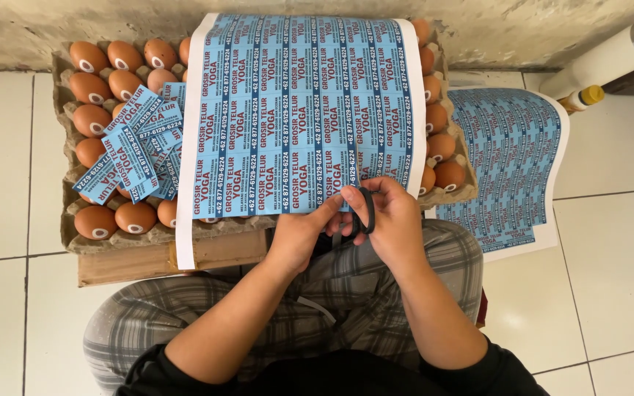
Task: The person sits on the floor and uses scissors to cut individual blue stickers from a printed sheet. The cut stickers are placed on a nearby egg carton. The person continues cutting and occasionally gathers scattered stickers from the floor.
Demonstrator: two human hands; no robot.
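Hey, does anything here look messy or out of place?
Mostly tidy. Cut blue labels lie in a loose, overlapping heap on the brown eggs, and the uncut label sheet is draped over the egg tray, hiding most eggs.

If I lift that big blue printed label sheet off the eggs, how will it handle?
The blue printed label sheet is probably floppy: it drapes over the brown eggs and bends at the tray edge. Likely light, so it may slide easily. The cut near the right hand could tear further.

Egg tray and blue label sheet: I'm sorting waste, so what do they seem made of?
Egg tray: likely moulded paper pulp, grey-brown, matte, rough-edged. Blue label sheet: thin printed paper, white-margined, draping over the eggs; slight sheen, so perhaps sticker stock.
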